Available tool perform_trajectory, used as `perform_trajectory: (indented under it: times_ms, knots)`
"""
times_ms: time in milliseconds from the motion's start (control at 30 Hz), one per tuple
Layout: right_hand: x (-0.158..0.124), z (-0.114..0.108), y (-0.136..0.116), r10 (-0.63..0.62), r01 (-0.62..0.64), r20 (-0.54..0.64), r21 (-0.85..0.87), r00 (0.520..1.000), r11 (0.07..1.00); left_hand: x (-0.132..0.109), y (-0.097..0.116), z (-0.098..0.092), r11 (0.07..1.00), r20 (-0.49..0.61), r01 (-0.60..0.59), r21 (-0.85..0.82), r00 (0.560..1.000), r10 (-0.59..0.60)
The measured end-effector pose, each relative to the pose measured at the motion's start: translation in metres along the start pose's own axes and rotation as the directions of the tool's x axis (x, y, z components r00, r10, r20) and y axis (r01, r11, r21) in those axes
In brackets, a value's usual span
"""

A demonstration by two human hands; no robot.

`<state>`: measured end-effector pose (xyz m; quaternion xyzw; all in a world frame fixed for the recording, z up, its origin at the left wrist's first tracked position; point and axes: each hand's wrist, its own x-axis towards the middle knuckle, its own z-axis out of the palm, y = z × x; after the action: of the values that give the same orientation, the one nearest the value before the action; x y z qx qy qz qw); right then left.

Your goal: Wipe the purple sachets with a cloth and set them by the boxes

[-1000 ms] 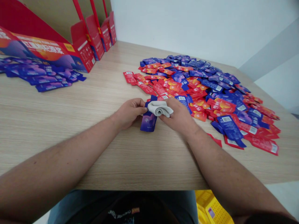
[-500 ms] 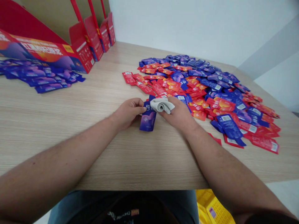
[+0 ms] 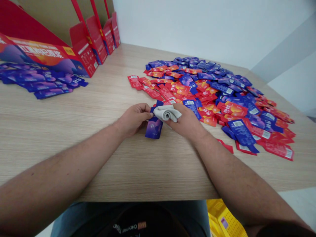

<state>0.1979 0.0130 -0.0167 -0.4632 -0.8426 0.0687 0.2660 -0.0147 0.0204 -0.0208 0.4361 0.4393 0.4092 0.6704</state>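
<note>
A blue-purple foil sachet [image 3: 154,127] lies on the table in front of me, its lower part flat on the wood. My left hand [image 3: 134,119] pinches its upper left edge. My right hand [image 3: 186,121] presses a folded grey cloth [image 3: 167,113] onto the upper part of the sachet, and the cloth hides most of that end. The two hands are close together, with only the cloth and sachet between them.
A large heap of red and blue sachets [image 3: 209,92] spreads over the wooden table [image 3: 98,112] to the right. Blue sachets [image 3: 41,82] lie in a row at the left before red cardboard display boxes [image 3: 84,56]. A yellow plastic basket [image 3: 222,220] sits below the near edge.
The grey cloth has rubbed back and forth a little over the top of the sachet. My left hand still pinches the sachet in the same place.
</note>
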Motion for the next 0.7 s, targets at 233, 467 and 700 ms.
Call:
perform_trajectory:
  times_ms: [233, 467, 700]
  knots:
    - [-0.0004, 0.0019, 0.0014, -0.016, 0.016, 0.006, 0.030, 1.000, 0.999, -0.0004, 0.0006, 0.0005, 1.000, 0.006, -0.011, -0.011, 1.000, 0.011]
    - [-0.0006, 0.0022, 0.0002, -0.044, 0.043, 0.002, 0.037, 0.999, 0.998, -0.0013, 0.0018, 0.0013, 0.999, 0.009, -0.012, -0.030, 1.000, 0.012]
    - [0.0003, -0.0002, 0.0000, -0.010, 0.010, -0.025, -0.014, 1.000, 1.000, -0.0024, 0.0039, 0.0023, 0.999, 0.006, 0.000, -0.044, 1.000, 0.000]
